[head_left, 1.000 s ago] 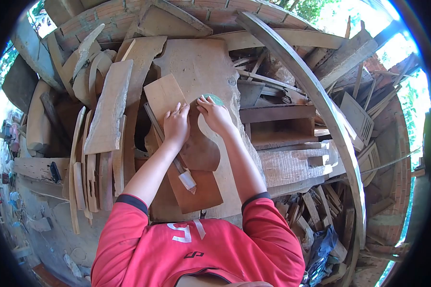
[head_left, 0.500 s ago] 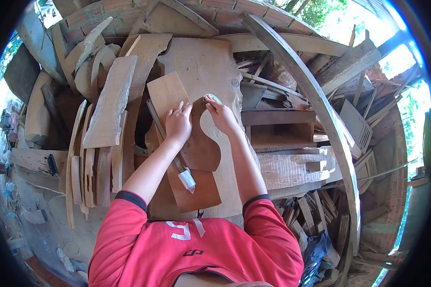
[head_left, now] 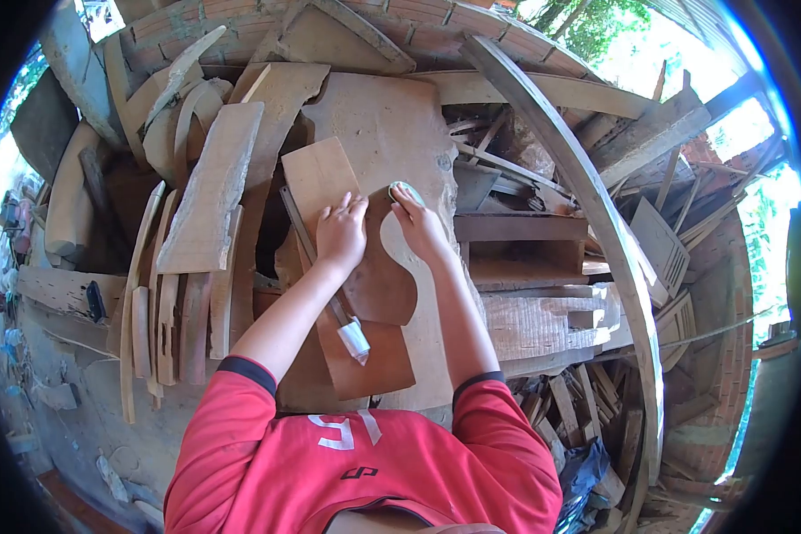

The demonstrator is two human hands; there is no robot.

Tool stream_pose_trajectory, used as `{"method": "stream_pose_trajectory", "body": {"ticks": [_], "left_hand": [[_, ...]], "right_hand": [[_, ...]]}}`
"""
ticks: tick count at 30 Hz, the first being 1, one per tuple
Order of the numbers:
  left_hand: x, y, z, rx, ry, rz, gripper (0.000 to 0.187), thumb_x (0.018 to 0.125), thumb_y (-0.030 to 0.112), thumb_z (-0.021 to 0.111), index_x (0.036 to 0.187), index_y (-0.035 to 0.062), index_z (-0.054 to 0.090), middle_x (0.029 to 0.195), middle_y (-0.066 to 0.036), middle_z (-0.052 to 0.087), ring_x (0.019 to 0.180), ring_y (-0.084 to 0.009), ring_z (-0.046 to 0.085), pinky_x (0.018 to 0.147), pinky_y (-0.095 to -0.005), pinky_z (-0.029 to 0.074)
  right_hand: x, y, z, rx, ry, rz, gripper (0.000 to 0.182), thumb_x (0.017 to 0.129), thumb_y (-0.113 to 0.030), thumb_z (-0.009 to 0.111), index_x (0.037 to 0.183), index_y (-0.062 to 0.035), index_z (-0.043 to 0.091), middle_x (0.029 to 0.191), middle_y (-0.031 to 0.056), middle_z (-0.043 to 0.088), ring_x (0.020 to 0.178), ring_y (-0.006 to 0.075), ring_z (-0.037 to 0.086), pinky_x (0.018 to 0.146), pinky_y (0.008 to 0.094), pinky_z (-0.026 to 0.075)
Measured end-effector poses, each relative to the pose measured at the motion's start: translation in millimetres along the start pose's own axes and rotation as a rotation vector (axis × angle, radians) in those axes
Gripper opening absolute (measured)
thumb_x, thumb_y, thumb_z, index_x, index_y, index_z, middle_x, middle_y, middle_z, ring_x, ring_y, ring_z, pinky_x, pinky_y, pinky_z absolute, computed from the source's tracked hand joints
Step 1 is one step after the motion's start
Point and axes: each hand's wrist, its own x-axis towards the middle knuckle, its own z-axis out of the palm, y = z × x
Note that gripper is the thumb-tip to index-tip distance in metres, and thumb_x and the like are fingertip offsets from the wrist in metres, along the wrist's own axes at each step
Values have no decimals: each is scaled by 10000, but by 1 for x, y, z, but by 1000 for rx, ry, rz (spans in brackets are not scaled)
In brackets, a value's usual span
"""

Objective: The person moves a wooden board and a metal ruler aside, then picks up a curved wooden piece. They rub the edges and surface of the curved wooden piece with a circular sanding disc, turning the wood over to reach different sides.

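My left hand (head_left: 341,236) lies flat, fingers a little apart, on a narrow light board (head_left: 319,169). To its right, my right hand (head_left: 418,230) has its fingers closed over a small rounded object with a pale green rim (head_left: 404,189); most of it is covered by the fingers. Between and below my hands is a brown wooden piece with an S-curved edge (head_left: 387,280). A thin straight bar (head_left: 301,224) runs beside my left forearm, and a white-wrapped end (head_left: 354,343) lies over a reddish-brown board part (head_left: 378,365). Beneath everything is a wide slab (head_left: 378,107).
Long offcuts (head_left: 209,191) lean at the left. A large curved beam (head_left: 587,182) arches across the right side. Beyond the slab are an open wooden box (head_left: 525,258), a notched block (head_left: 534,320) and piled scrap wood (head_left: 587,396). A brick wall (head_left: 240,31) stands behind.
The whole view has shifted slightly, so things appear a little further right and lower. My right hand and its small object have come slightly nearer me. My left hand stays on the board.
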Motion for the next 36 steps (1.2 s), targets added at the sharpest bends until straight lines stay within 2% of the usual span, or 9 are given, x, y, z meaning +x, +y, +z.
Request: {"method": "stream_pose_trajectory", "body": {"ticks": [8,10,13,18,21,23,27,29,36], "left_hand": [[1,0,-3,-1,-79,-24,281,856,111,448,1100,48,573,1166,-104,593,1188,-258,480,962,-469,347],[1,1,-1,-9,-55,-25,281,858,113,447,1100,49,574,1157,-105,598,1187,-259,482,963,-468,347],[-1,-4,2,-35,-29,-10,281,860,116,444,1100,50,575,1135,-108,607,1186,-262,482,965,-467,347],[0,-2,4,-59,-6,-23,273,859,112,442,1087,42,576,1105,-113,619,1187,-265,479,971,-465,344],[0,-1,0,-17,-2,10,250,842,75,470,1058,30,587,1093,-131,619,1136,-280,519,933,-447,373],[0,2,-3,-20,-34,-27,252,847,91,464,1063,39,584,1120,-122,608,1160,-272,501,952,-458,358],[0,-4,4,-60,-33,-28,269,860,118,459,1092,52,578,1150,-111,598,1177,-261,489,968,-466,345],[0,-3,1,-70,-30,-29,274,864,123,458,1100,54,577,1153,-110,597,1175,-260,491,967,-465,346],[-3,-3,1,-82,-4,-34,272,891,163,447,1103,60,583,1146,-104,602,1177,-263,488,963,-467,350]], "right_hand": [[40,3,1,-77,-144,29,358,915,-243,467,1212,-53,530,1257,146,505,1185,295,459,979,354,382],[31,4,5,-91,-8,-115,357,918,-234,464,1215,-45,523,1259,148,503,1177,308,463,977,358,384],[2,3,-11,23,-96,-33,362,919,-224,463,1228,-42,509,1269,148,494,1191,301,450,977,362,385],[25,3,-12,-106,-148,-102,367,919,-231,465,1232,-43,507,1285,142,482,1217,288,425,980,359,382],[44,11,4,-196,-151,-163,366,920,-241,462,1223,-45,517,1282,136,489,1221,278,426,985,354,378],[46,14,12,-75,-79,-143,355,922,-247,453,1210,-56,533,1285,129,491,1232,269,418,986,354,373],[7,7,-5,-139,-13,-187,328,917,-208,466,1200,-61,544,1262,134,512,1204,279,451,969,354,386],[-20,5,-21,41,-39,-71,307,904,-147,488,1194,-65,551,1228,147,538,1159,296,494,946,353,403],[-117,-25,-54,168,87,150,310,898,-70,475,1198,-36,545,1136,194,587,1090,278,563,910,318,423]]}}
